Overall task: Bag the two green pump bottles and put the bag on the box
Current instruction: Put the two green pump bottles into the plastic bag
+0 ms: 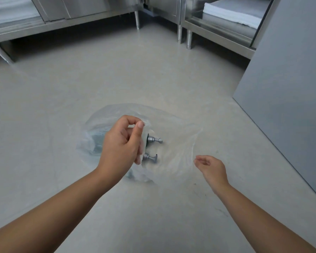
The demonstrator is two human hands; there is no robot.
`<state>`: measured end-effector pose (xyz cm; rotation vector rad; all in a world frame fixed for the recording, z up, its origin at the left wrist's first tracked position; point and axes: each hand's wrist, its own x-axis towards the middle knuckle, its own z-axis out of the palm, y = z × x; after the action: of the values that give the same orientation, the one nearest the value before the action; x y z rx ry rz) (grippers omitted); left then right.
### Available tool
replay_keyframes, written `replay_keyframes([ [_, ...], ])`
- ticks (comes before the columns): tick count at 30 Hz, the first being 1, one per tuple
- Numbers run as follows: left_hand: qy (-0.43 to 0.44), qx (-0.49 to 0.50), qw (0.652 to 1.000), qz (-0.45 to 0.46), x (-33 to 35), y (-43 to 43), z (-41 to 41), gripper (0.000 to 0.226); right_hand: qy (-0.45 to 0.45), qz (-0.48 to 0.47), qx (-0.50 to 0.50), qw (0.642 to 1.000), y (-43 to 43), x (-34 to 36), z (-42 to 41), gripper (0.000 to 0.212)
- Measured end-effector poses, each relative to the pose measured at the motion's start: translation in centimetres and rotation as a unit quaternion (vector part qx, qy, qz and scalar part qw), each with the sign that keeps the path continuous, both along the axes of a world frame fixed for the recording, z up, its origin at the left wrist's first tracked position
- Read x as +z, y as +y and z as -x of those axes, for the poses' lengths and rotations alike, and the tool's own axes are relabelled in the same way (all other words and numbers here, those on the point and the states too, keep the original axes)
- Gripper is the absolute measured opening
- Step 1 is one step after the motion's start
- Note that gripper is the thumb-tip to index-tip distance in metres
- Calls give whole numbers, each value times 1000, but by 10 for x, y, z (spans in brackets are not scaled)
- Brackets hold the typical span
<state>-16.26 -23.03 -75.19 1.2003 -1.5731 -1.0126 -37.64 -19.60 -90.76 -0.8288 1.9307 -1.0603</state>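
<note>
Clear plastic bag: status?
Left hand pinches clear plastic bag rim; right hand at its edge, grip unclear. Two green pump bottles inside. Box not in view.

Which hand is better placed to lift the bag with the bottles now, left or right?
Left. The left hand pinches the clear bag right over the two pump bottles; the right hand hangs loosely curled at the bag's edge, apparently holding nothing.

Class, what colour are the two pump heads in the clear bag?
Silver-grey; the pump heads show best in the head view.
</note>
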Motion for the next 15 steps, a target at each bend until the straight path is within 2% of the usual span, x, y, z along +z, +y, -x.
replay_keyframes([
  [15, 15, 26, 1000, -3, -4, -2, -13, 16, -29, -77, -36, 996, -6, -38, -12, 40],
])
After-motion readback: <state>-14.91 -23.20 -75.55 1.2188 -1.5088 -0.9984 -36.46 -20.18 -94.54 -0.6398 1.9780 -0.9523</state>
